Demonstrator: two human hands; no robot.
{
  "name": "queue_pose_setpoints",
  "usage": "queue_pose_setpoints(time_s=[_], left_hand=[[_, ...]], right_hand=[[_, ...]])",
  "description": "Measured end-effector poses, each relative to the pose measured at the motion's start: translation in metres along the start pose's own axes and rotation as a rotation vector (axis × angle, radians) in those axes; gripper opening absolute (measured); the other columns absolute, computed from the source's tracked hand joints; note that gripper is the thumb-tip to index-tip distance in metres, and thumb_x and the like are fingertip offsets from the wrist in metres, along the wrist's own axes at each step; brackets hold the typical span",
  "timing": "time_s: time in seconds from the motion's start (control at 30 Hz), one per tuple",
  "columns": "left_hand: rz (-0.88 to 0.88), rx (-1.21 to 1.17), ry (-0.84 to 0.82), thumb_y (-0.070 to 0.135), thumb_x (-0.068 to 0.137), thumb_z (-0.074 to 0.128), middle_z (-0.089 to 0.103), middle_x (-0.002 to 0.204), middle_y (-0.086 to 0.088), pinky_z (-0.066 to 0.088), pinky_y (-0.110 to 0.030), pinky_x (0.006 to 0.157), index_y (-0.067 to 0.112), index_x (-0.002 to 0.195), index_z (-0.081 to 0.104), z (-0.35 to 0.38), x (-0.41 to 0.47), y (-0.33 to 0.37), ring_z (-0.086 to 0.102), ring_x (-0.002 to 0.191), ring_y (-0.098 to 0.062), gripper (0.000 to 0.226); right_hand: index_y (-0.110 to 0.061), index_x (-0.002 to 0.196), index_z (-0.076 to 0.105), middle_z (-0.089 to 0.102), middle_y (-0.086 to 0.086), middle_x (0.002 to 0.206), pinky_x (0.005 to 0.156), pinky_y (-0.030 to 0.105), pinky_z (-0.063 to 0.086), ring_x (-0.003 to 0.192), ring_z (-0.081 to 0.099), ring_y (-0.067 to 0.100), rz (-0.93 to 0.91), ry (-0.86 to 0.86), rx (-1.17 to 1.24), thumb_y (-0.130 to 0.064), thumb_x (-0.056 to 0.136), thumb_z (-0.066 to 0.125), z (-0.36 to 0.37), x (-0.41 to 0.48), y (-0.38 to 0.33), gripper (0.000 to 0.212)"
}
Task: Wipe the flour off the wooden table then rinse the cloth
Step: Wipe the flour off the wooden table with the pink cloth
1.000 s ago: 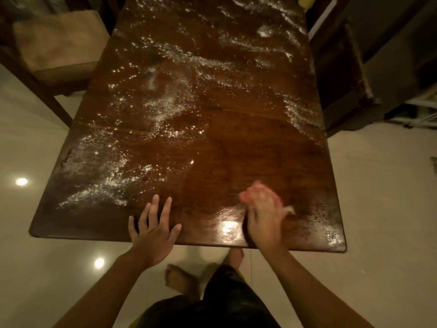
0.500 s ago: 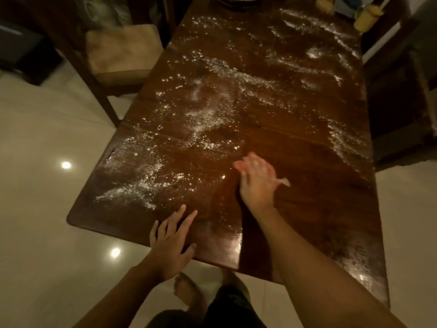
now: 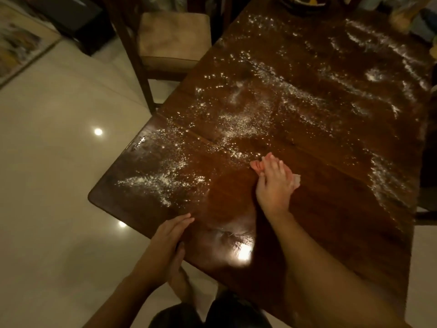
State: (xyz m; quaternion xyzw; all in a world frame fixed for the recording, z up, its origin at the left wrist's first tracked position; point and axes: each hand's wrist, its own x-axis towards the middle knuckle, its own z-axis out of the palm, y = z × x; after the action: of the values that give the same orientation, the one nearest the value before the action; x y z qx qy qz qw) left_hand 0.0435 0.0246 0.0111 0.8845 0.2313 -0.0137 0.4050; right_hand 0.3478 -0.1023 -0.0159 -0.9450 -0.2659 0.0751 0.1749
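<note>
The dark wooden table (image 3: 331,190) fills the right of the head view. White flour (image 3: 151,183) lies in streaks near its left corner, and more flour (image 3: 369,65) runs across the far half. My right hand (image 3: 275,188) presses flat on a small pinkish cloth (image 3: 256,165) in the middle of the near half; only the cloth's edges show past the fingers. My left hand (image 3: 165,247) rests open on the near table edge, fingers straight. The patch of wood between the hands is bare and shiny.
A wooden chair (image 3: 172,41) with a beige cushion stands at the table's far left side. Dark dishes and jars (image 3: 305,3) sit at the far end. Pale glossy tiles (image 3: 59,185) lie to the left. My bare feet (image 3: 182,280) show under the near edge.
My right hand has slid the cloth away from the near edge toward the table's middle. My left hand's fingers have closed together on the edge. The view has swung left.
</note>
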Motion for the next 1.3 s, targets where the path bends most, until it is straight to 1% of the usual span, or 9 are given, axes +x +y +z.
queue_pose_setpoints(time_s=[0.2,0.43,0.57,0.67,0.9,1.03,1.13,1.2,1.3], left_hand=[[0.085,0.122,-0.081,0.015,0.087,0.050,0.023,0.159,0.006,0.010,-0.045,0.122,0.028,0.150,0.036,0.012,0.039,0.040,0.016,0.148,-0.011,0.065],[0.100,0.448,-0.256,0.032,0.101,0.042,-0.011,0.164,-0.005,-0.006,-0.056,0.120,0.033,0.155,0.004,0.026,0.120,0.078,-0.010,0.151,-0.023,0.066],[0.157,0.569,-0.203,0.052,0.100,0.029,-0.006,0.166,-0.010,-0.009,-0.060,0.117,0.034,0.156,0.005,0.046,0.129,0.065,-0.001,0.153,-0.027,0.064],[0.167,0.593,-0.198,0.058,0.099,0.027,0.011,0.165,-0.010,0.001,-0.061,0.111,0.035,0.157,0.014,0.050,0.127,0.056,0.015,0.151,-0.028,0.063],[0.122,0.583,-0.268,0.061,0.101,0.021,0.012,0.165,-0.009,-0.001,-0.059,0.109,0.036,0.157,0.014,0.046,0.129,0.059,0.003,0.150,-0.023,0.062],[0.130,0.545,-0.224,0.061,0.100,0.026,-0.004,0.166,-0.005,-0.009,-0.061,0.108,0.041,0.156,0.004,0.046,0.131,0.059,-0.012,0.148,-0.019,0.064],[0.107,0.616,-0.261,0.062,0.097,0.034,0.019,0.164,-0.009,0.011,-0.062,0.110,0.036,0.156,0.017,0.046,0.130,0.061,0.010,0.147,-0.024,0.066],[0.109,0.619,-0.252,0.062,0.097,0.034,0.024,0.163,-0.009,0.013,-0.061,0.110,0.035,0.156,0.019,0.045,0.131,0.062,0.014,0.147,-0.024,0.067],[0.081,0.613,-0.317,0.062,0.099,0.030,0.014,0.165,-0.009,-0.001,-0.055,0.108,0.036,0.157,0.012,0.040,0.131,0.066,0.005,0.148,-0.024,0.065]], right_hand=[[-0.041,0.150,0.036,0.025,-0.019,0.161,0.123,0.048,0.005,0.152,0.013,0.005,-0.721,-0.370,-0.038,-0.032,0.104,0.043,-0.011,-0.001,0.003,0.048],[-0.028,0.152,0.036,0.029,-0.003,0.162,0.121,0.054,0.014,0.150,0.022,0.020,0.078,0.011,-0.044,-0.027,0.103,0.042,-0.023,0.082,0.028,0.050],[-0.031,0.153,0.033,0.020,-0.013,0.162,0.122,0.052,-0.004,0.152,0.014,0.014,-0.390,-0.153,-0.083,-0.031,0.105,0.039,-0.008,0.077,-0.007,0.049],[-0.043,0.155,0.022,0.014,-0.018,0.164,0.122,0.056,0.008,0.153,0.006,0.006,-0.688,-0.360,-0.151,-0.037,0.106,0.033,-0.026,0.098,0.031,0.051],[-0.033,0.154,0.029,0.019,-0.006,0.165,0.121,0.055,0.010,0.153,0.015,0.021,0.064,-0.021,-0.080,-0.033,0.103,0.035,-0.024,0.186,0.031,0.052],[-0.029,0.143,0.048,0.042,-0.003,0.154,0.116,0.052,0.027,0.142,0.035,0.023,-0.524,-0.056,-0.151,-0.023,0.098,0.047,-0.005,0.178,-0.031,0.045],[-0.040,0.151,0.033,0.020,-0.016,0.164,0.122,0.047,-0.002,0.153,0.008,0.012,-0.977,-0.423,-0.121,-0.032,0.106,0.037,-0.002,0.157,-0.032,0.046],[-0.045,0.151,0.029,0.016,-0.023,0.162,0.121,0.041,-0.012,0.151,0.000,-0.001,-1.008,-0.454,-0.077,-0.037,0.107,0.035,-0.007,0.169,-0.015,0.046],[-0.043,0.149,0.035,0.029,-0.017,0.160,0.122,0.058,0.010,0.150,0.020,0.009,-0.639,-0.188,-0.019,-0.036,0.104,0.036,-0.007,0.203,-0.002,0.046]])
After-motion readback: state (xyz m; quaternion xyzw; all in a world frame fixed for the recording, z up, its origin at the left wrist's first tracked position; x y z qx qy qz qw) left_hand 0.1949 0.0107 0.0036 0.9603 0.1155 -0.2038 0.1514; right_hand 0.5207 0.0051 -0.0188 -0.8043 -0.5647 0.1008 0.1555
